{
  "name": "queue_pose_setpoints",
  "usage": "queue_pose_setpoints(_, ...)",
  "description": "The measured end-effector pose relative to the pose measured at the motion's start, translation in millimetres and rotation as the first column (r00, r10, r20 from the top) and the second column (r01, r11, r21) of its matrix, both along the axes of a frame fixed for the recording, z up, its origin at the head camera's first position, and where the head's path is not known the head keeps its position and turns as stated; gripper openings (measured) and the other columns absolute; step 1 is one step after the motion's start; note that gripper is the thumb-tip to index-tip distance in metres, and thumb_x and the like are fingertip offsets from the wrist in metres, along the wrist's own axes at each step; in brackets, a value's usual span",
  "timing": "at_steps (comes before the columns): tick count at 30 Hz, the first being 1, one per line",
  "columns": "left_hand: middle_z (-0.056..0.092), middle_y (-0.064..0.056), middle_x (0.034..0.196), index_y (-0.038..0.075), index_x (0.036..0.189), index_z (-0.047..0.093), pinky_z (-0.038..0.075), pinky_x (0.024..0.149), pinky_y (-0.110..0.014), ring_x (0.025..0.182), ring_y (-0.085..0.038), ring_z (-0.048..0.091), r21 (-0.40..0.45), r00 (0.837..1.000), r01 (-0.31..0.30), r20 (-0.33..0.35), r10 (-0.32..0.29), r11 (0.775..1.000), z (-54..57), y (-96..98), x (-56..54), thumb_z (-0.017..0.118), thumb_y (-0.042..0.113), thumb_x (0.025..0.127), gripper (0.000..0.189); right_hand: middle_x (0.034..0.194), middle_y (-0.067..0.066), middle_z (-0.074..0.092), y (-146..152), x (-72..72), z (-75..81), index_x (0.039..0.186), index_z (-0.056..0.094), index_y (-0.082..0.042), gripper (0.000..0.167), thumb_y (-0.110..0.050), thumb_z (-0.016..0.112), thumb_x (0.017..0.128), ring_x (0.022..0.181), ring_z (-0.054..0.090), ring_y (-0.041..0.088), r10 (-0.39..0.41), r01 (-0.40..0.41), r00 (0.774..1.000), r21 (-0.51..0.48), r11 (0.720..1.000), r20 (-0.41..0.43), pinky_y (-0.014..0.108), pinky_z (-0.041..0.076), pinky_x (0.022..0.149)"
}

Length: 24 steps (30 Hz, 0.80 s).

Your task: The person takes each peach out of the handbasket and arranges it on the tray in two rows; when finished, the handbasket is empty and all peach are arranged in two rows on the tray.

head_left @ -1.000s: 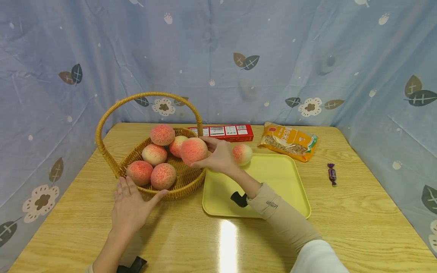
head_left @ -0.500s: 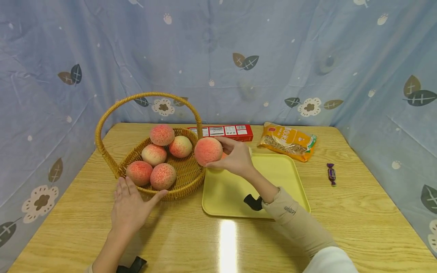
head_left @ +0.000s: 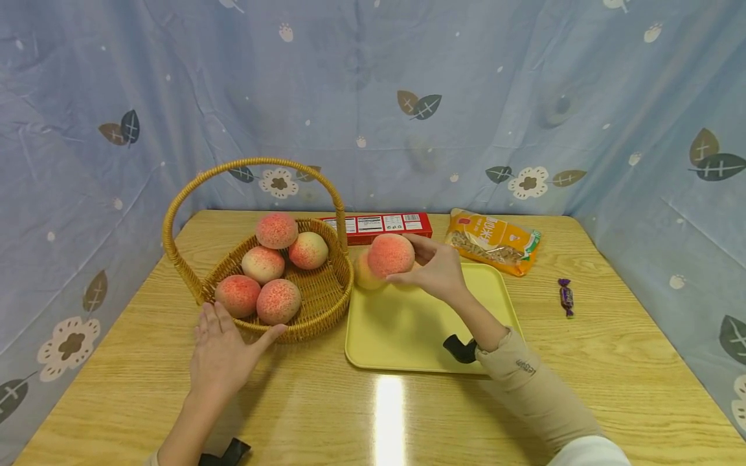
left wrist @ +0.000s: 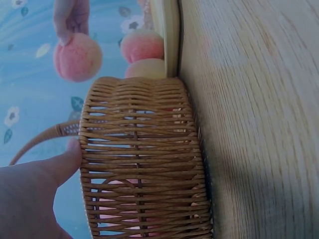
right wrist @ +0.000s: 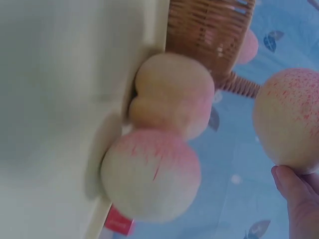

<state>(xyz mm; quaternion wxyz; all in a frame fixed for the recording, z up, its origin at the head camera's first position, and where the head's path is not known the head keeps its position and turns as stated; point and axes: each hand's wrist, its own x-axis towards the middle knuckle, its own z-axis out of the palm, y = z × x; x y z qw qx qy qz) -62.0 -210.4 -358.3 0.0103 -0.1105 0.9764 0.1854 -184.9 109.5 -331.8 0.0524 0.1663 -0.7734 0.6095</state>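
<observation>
My right hand [head_left: 434, 266] pinches a pink peach [head_left: 389, 255] above the back left part of a yellow tray [head_left: 425, 336]. Two more peaches lie on the tray, plain in the right wrist view: a cream one [right wrist: 172, 94] near the basket and a pink-topped one [right wrist: 152, 179] beside it. In the head view the held peach and hand hide most of them. Several peaches, one of them pink [head_left: 276, 230], sit in a wicker basket [head_left: 317, 327] with a tall handle. My left hand [head_left: 221, 356] rests at the basket's front rim, fingers extended, thumb [left wrist: 70, 157] against the wicker.
Behind the tray lies a red box [head_left: 402, 226] with white panels. An orange food bag [head_left: 492, 239] is at the back right, and a purple wrapped candy [head_left: 566, 298] lies right of the tray. A blue patterned curtain [head_left: 373, 129] surrounds the wooden table [head_left: 612, 362].
My right hand has carried the peach rightward, from over the basket's right side to over the tray. My left hand has stayed at the basket rim.
</observation>
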Motion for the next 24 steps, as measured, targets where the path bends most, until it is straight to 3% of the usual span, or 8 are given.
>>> queue_pose_setpoints(9,-0.008,-0.045,0.147,-0.023,0.142,-0.005,0.010,0.112,-0.063,0.138,-0.058,0.002,0.002,1.000,-0.001,-0.013,0.001,1.000,-0.1,0.3,0.4,0.047,0.074,0.086,0.124,0.122,0.022,0.064,28,-4.1,-1.4,0.125,0.061,0.007,0.065,0.003,0.087,0.065,0.112,0.063,0.031,-0.073,0.072,0.996,0.016,0.997,0.058,0.029,0.053,0.089)
queue_pose_setpoints(18,-0.006,-0.045,0.147,-0.024,0.142,-0.002,0.013,0.110,-0.065,0.137,-0.060,0.004,0.010,0.999,0.000,-0.052,0.001,1.000,-1.3,0.4,0.2,0.048,0.073,0.087,0.123,0.124,0.022,0.063,61,-14.3,-8.3,0.128,0.059,0.007,0.068,-0.003,0.088,0.067,0.114,0.062,0.032,-0.154,0.144,0.985,0.122,0.982,0.074,0.022,0.053,0.086)
queue_pose_setpoints(24,-0.005,-0.045,0.147,-0.024,0.142,-0.002,0.014,0.109,-0.065,0.137,-0.060,0.005,0.009,0.998,-0.001,-0.055,0.001,1.000,-0.9,0.0,-0.3,0.049,0.073,0.086,0.123,0.123,0.025,0.062,82,-22.3,-16.3,0.129,0.058,0.008,0.069,-0.006,0.088,0.068,0.111,0.063,0.035,-0.237,0.217,0.967,0.183,0.959,0.095,0.016,0.053,0.077)
